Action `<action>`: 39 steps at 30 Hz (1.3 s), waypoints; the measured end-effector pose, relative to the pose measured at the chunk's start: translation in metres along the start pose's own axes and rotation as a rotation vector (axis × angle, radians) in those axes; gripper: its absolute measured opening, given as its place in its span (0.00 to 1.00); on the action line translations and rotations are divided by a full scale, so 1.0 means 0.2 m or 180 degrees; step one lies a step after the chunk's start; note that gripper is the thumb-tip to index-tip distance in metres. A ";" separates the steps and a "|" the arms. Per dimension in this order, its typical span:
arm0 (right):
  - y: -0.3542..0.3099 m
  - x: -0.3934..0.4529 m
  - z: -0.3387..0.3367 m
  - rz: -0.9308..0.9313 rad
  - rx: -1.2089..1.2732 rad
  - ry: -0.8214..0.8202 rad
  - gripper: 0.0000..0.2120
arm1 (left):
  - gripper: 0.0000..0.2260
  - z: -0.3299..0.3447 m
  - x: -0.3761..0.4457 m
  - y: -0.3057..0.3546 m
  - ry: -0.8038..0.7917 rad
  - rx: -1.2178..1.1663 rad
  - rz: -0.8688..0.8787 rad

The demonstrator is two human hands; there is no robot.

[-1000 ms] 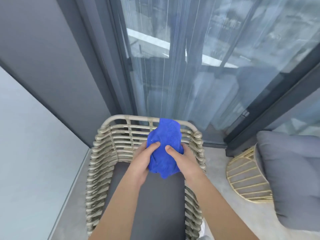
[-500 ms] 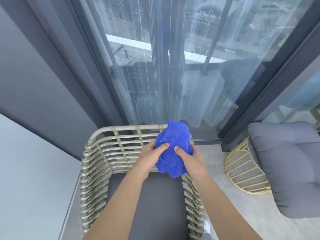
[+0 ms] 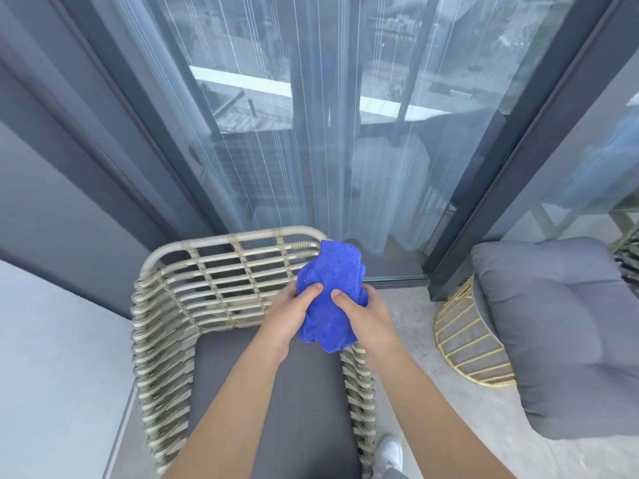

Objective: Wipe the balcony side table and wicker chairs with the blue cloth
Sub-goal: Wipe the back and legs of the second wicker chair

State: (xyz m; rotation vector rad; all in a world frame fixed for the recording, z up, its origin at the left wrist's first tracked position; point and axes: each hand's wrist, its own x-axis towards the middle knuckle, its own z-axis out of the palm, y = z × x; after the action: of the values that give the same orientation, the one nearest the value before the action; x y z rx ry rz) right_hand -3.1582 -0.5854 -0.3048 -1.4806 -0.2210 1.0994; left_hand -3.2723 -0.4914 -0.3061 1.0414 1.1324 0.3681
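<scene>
Wicker chair (image 3: 193,305) at left, pale woven strands around a dark grey seat cushion (image 3: 276,409). Left hand (image 3: 288,314) clasped on the blue cloth (image 3: 330,292), thumb pressed into its front. Blue cloth bunched between both hands, raised over the chair's back right corner, top edge level with the backrest rail. Right hand (image 3: 371,314) gripping the cloth's other side, thumb on top. White shoe (image 3: 390,452) on the concrete floor (image 3: 408,302). Gold wire-frame seat (image 3: 466,340) with a grey cushion (image 3: 567,326) at right.
</scene>
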 end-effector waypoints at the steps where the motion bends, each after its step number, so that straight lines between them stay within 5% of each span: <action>1: -0.01 0.00 -0.02 -0.0011 0.0009 -0.0025 0.08 | 0.10 0.02 -0.01 0.00 -0.0011 -0.0015 0.0026; 15: 0.03 -0.04 0.02 -0.0112 -0.0196 -0.0327 0.10 | 0.08 -0.03 -0.19 -0.03 0.0283 -0.0204 0.0265; 35: 0.18 -0.33 0.95 -0.0183 -0.0039 -0.0262 0.12 | 0.12 -0.99 -0.30 0.02 0.0064 -0.0963 0.0345; 39: 0.16 -0.31 0.96 0.0119 -0.0104 -0.0468 0.22 | 0.12 -1.01 -0.31 0.05 0.0205 -0.1095 0.0376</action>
State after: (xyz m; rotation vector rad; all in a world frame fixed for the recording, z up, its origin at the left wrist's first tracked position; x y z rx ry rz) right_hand -3.3437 -0.5061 -0.2698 -1.4388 -0.3161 1.2416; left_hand -3.4719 -0.4313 -0.2723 0.7980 1.0225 0.6700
